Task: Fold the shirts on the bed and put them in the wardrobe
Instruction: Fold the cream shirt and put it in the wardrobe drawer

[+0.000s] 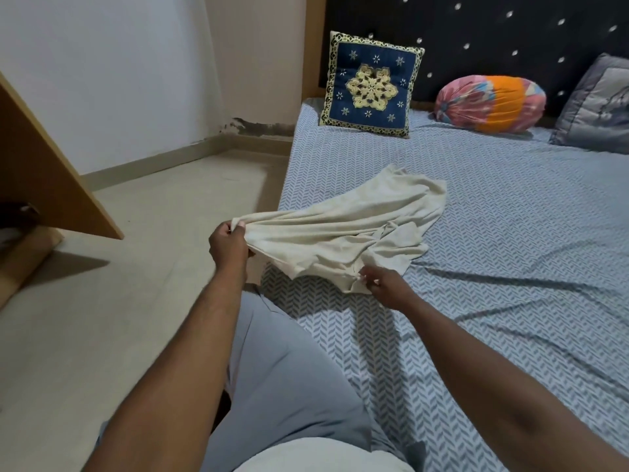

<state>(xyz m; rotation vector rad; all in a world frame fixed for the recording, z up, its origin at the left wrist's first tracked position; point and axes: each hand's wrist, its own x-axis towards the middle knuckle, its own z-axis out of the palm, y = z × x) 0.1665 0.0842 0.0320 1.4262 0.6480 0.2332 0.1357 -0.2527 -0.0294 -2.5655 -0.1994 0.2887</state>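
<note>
— Any words or numbers to read here?
— None. The dark blue square cushion (371,85) at the head of the bed with the herringbone sheet (510,233) carries only a cream flower and small stars.
— And the crumpled cream shirt (340,233) in front of that cushion?
— Plain cloth; no label or print shows.

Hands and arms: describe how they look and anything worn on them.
The left hand and right hand are bare: no gloves, rings, watch or bracelet show. The left forearm and right forearm are uncovered to the frame's edge, no sleeve in view.
</note>
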